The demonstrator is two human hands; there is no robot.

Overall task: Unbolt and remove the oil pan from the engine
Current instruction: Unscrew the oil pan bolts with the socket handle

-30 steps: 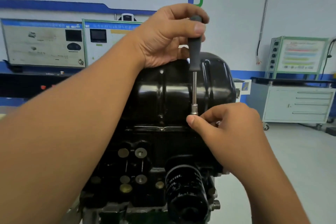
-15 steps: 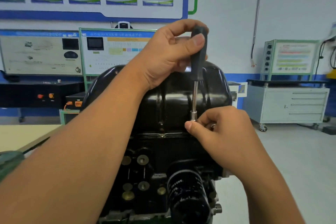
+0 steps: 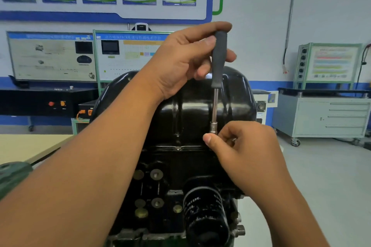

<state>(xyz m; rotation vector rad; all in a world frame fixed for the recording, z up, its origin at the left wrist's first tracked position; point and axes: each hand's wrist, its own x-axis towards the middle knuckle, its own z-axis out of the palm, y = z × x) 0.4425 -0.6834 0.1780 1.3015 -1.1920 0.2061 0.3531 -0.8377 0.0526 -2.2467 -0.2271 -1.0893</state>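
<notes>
The black oil pan (image 3: 200,104) is sitting atop the engine (image 3: 160,186) before you. Your left hand (image 3: 184,60) is gripping the nut driver (image 3: 217,78) upright by its handle, while your right hand (image 3: 247,146) is pinching its socket at the flange.

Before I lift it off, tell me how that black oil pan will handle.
The oil pan looks like stamped metal, so probably stiff. Its glossy surface may be slippery. It is bulky and rounded, so likely awkward for one hand.

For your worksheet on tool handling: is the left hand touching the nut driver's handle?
Touching. The head view shows the left hand with thumb and fingers curled round the nut driver at its dark handle, no gap visible.
</notes>
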